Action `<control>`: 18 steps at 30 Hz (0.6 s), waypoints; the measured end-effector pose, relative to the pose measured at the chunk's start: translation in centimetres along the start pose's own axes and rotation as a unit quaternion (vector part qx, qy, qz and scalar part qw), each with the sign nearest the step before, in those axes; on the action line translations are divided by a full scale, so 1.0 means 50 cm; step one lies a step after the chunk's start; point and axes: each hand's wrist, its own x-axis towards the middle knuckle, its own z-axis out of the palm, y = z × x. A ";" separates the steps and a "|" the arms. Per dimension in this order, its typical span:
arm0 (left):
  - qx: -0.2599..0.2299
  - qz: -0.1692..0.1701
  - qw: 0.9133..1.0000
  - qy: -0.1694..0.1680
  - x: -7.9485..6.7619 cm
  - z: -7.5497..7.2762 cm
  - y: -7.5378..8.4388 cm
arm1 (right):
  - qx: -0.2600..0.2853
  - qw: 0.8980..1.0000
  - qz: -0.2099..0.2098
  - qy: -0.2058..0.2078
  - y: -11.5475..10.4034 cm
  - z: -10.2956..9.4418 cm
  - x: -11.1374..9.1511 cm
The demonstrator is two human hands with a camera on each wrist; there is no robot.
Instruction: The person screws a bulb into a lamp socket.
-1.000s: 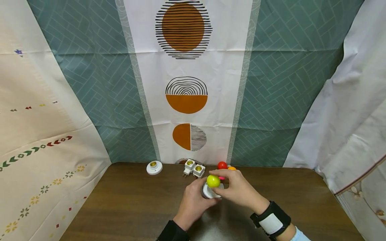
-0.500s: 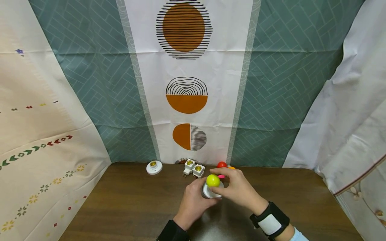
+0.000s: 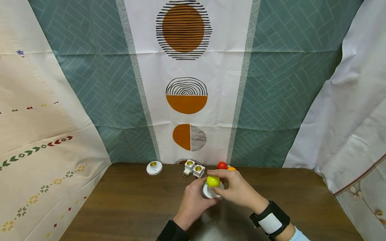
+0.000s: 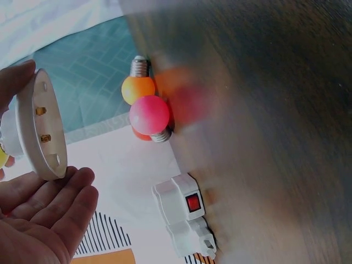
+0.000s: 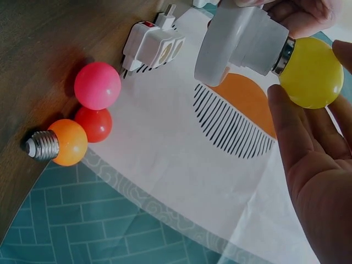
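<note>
Above the wooden table my left hand (image 3: 196, 197) grips a white round-based lamp holder (image 5: 223, 47), its underside with brass terminals showing in the left wrist view. My right hand (image 3: 238, 190) pinches a yellow bulb (image 5: 312, 72) between thumb and fingers. The bulb sits at the mouth of the holder, and a strip of its metal screw base shows between the two in the right wrist view. How deep the thread is seated is hidden.
Behind the hands lie a pink bulb (image 4: 149, 114), a red bulb (image 3: 222, 165) and an orange bulb (image 5: 70, 142). Two white socket adapters (image 3: 189, 166) stand together near the back edge. Another white round lamp holder (image 3: 154, 168) rests to their left.
The right fingers have shifted slightly around the yellow bulb, and the right hand now covers the pink bulb in the head view. The left hand and the lamp holder stay in place.
</note>
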 end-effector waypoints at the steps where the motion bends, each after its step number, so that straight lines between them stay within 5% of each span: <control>1: 0.000 0.000 1.000 0.001 0.000 0.000 0.000 | -0.004 1.000 0.001 0.005 0.000 0.001 0.000; 10: 0.000 0.029 0.999 0.024 0.002 0.003 0.000 | -0.017 0.997 0.051 0.058 -0.007 0.002 0.002; 18: 0.002 0.019 1.000 0.018 0.003 0.000 0.000 | -0.007 0.999 0.021 0.045 -0.001 0.000 0.004</control>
